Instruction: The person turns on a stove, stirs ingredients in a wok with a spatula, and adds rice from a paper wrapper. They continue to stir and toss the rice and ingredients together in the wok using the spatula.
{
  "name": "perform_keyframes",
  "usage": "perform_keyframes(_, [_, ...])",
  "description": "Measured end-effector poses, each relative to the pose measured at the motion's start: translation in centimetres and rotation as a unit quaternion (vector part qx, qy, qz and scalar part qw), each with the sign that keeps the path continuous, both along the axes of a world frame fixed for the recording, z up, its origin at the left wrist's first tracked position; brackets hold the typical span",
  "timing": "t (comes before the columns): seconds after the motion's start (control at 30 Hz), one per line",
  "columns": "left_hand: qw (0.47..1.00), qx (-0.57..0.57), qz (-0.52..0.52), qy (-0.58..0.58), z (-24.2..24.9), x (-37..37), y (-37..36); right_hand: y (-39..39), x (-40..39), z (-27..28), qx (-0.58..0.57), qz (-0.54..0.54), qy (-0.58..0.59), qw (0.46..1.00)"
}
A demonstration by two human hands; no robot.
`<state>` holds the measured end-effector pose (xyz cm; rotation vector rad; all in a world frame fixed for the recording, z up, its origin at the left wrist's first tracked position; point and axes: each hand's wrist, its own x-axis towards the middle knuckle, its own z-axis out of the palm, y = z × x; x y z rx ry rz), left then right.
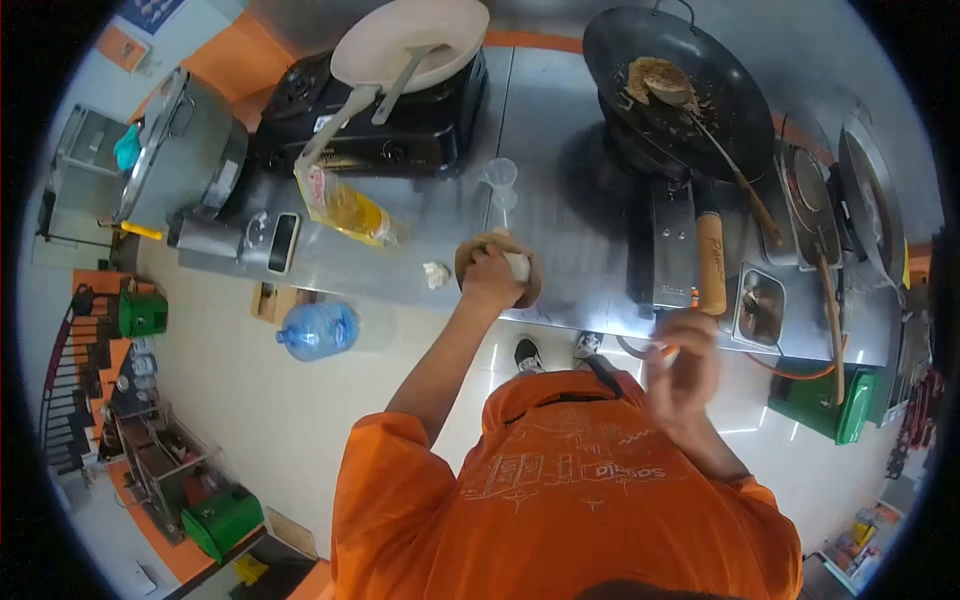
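Note:
My left hand (490, 278) reaches into a round brown bowl (533, 268) at the counter's front edge, its fingers closed around something whitish that is mostly hidden. To the right, my right hand (685, 370) is raised in front of the counter edge, blurred by motion, below the wooden handle (711, 262) of the wok. That black wok (650, 118) sits on a stove with brown food and a ladle (735, 170) in it. A crumpled white piece (436, 275) lies left of the bowl, and a clear measuring cup (500, 174) stands behind it.
A pale pan (440, 30) with a spatula rests on the black gas stove (420, 135). An oil bottle (350, 208), a phone-like device (284, 243) and a large pot (185, 150) are on the left. A metal container (760, 308) is at right. A blue water jug (318, 331) lies on the floor.

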<state>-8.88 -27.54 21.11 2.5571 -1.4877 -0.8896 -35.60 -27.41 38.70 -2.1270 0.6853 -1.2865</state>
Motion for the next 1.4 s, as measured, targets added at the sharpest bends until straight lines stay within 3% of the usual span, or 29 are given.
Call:
perform_keyframes(0.17, [0.999,0.010,-0.038,-0.025,0.3,-0.4,-0.2,1.7,1.6,-1.9,0.048,0.046,0.013,0.998])
perform_keyframes(0.27, [0.999,-0.019,-0.031,-0.022,3.6,-0.2,-0.6,1.7,1.9,-4.2,0.124,0.029,0.038,0.991])
perform_keyframes(0.33, [0.996,-0.044,-0.032,0.064,5.4,0.8,-0.4,1.4,2.3,-5.9,0.201,0.035,0.052,0.978])
perform_keyframes(0.4, [0.996,-0.061,-0.047,0.047,7.7,1.5,0.1,1.2,2.9,-7.6,0.223,0.026,0.061,0.973])
perform_keyframes(0.47, [0.995,-0.080,-0.060,0.028,8.5,3.2,0.7,0.9,3.8,-8.8,0.317,0.022,0.084,0.945])
perform_keyframes(0.5, [0.983,-0.127,-0.031,0.128,9.0,4.3,1.2,0.7,4.2,-9.1,0.315,0.022,0.081,0.945])
perform_keyframes(0.57, [0.923,-0.190,0.048,0.332,9.9,4.8,2.3,0.2,5.3,-9.2,0.427,0.024,-0.008,0.904])
perform_keyframes(0.6, [0.924,-0.186,0.047,0.330,9.6,4.3,2.9,0.4,6.5,-8.6,0.431,0.024,-0.011,0.902])
perform_keyframes(0.67, [0.721,-0.286,0.123,0.619,8.3,1.7,3.6,0.5,8.9,-6.5,0.382,0.075,-0.117,0.914])
perform_keyframes(0.7, [0.644,-0.245,0.148,0.709,10.2,-0.4,4.3,0.3,9.0,-5.8,0.380,0.074,-0.117,0.914])
perform_keyframes(0.77, [0.509,-0.337,0.177,0.772,10.5,-3.3,4.3,-0.3,9.1,-4.7,0.139,0.053,0.004,0.989])
perform_keyframes(0.9, [0.555,-0.281,0.250,0.742,9.2,-5.6,5.6,-0.1,6.7,-5.3,0.152,0.080,0.006,0.985])
perform_keyframes(0.93, [0.553,-0.279,0.253,0.743,8.9,-6.0,5.7,-0.2,5.8,-5.9,0.141,0.129,0.024,0.981])
perform_keyframes(1.0, [0.471,-0.307,0.254,0.787,8.6,-6.5,5.5,-0.1,5.2,-6.0,0.129,0.177,0.042,0.975])
perform_keyframes(1.03, [0.471,-0.306,0.254,0.788,8.7,-6.8,5.4,0.2,4.9,-5.6,0.083,0.173,0.048,0.980])
perform_keyframes(1.1, [0.416,-0.313,0.256,0.815,9.3,-7.3,5.0,1.0,4.5,-4.8,0.035,0.162,0.053,0.985])
perform_keyframes(1.17, [0.438,-0.319,0.276,0.794,9.7,-7.7,4.7,1.7,4.5,-4.1,0.135,0.162,0.026,0.977])
perform_keyframes(1.2, [0.459,-0.326,0.300,0.770,9.9,-7.8,4.5,1.8,4.2,-3.9,0.133,0.159,0.025,0.978])
perform_keyframes(1.23, [0.460,-0.325,0.299,0.771,10.3,-7.9,4.5,1.9,3.7,-3.8,0.252,0.180,0.001,0.951])
perform_keyframes(1.27, [0.508,-0.333,0.298,0.736,10.8,-8.0,4.5,1.8,3.3,-3.6,0.366,0.199,-0.025,0.909])
perform_keyframes(1.3, [0.554,-0.340,0.298,0.699,11.0,-8.2,4.4,1.3,2.9,-3.1,0.433,0.111,0.033,0.894])
perform_keyframes(1.33, [0.556,-0.336,0.296,0.701,10.8,-8.5,4.4,0.8,3.3,-2.5,0.433,0.107,0.031,0.894])
perform_keyframes(1.4, [0.635,-0.351,0.264,0.635,10.0,-9.2,3.8,-0.4,4.2,-1.6,0.269,0.054,0.007,0.962])
